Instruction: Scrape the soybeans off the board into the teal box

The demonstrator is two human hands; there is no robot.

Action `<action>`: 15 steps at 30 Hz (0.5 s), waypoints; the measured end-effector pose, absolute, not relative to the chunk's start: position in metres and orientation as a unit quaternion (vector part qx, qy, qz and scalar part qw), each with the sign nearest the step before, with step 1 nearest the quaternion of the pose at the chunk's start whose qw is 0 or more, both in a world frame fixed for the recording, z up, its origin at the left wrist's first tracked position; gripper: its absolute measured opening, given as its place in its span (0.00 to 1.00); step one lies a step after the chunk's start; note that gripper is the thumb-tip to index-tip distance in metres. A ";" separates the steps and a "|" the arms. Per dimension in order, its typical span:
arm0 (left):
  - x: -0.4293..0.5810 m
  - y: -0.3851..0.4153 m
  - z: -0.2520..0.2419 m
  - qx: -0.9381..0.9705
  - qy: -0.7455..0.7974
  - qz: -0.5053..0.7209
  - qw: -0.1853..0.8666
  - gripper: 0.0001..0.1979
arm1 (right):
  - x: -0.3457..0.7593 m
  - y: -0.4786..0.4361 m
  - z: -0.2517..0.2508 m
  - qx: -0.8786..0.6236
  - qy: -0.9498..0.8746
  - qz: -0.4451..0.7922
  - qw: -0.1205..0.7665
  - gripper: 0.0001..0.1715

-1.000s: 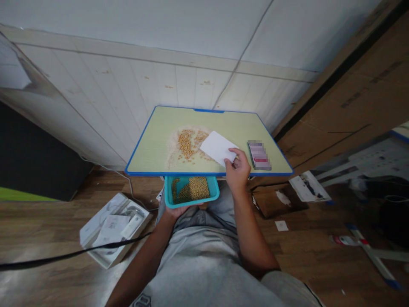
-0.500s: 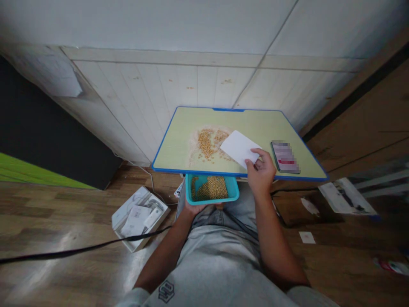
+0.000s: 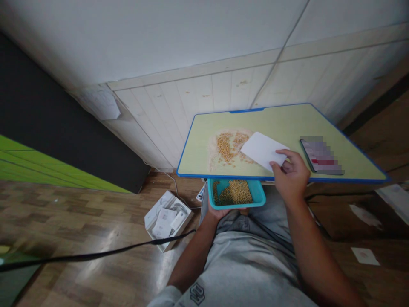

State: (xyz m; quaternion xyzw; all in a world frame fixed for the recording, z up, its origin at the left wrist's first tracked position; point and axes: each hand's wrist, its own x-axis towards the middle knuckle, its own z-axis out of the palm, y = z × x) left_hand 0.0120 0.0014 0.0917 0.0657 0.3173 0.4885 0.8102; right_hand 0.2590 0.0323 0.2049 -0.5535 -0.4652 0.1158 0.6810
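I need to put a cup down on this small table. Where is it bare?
Bare: the strip between the left rim of the table and the beans, and the far band behind the white card and phone. Crowded: the near middle, where beans, card and right hand meet.

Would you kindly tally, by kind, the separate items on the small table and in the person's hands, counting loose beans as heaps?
white card: 1, in the right hand
phone: 1, on the table
teal tray: 1, in the left hand
bean heaps: 2, the table heap and the tray heap
Total: 5
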 end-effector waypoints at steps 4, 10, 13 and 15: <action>0.010 0.000 0.104 0.084 0.290 0.449 0.841 0.48 | 0.258 0.033 0.208 -0.548 -0.464 0.130 0.684 0.23; 0.013 0.002 0.107 0.062 0.307 0.466 0.827 0.45 | 0.256 0.044 0.221 -0.547 -0.482 0.113 0.675 0.21; 0.012 0.004 0.099 0.074 0.288 0.457 0.838 0.49 | 0.257 0.051 0.230 -0.545 -0.492 0.100 0.672 0.21; 0.011 0.005 0.091 0.093 0.274 0.447 0.847 0.54 | 0.259 0.056 0.236 -0.542 -0.491 0.091 0.676 0.21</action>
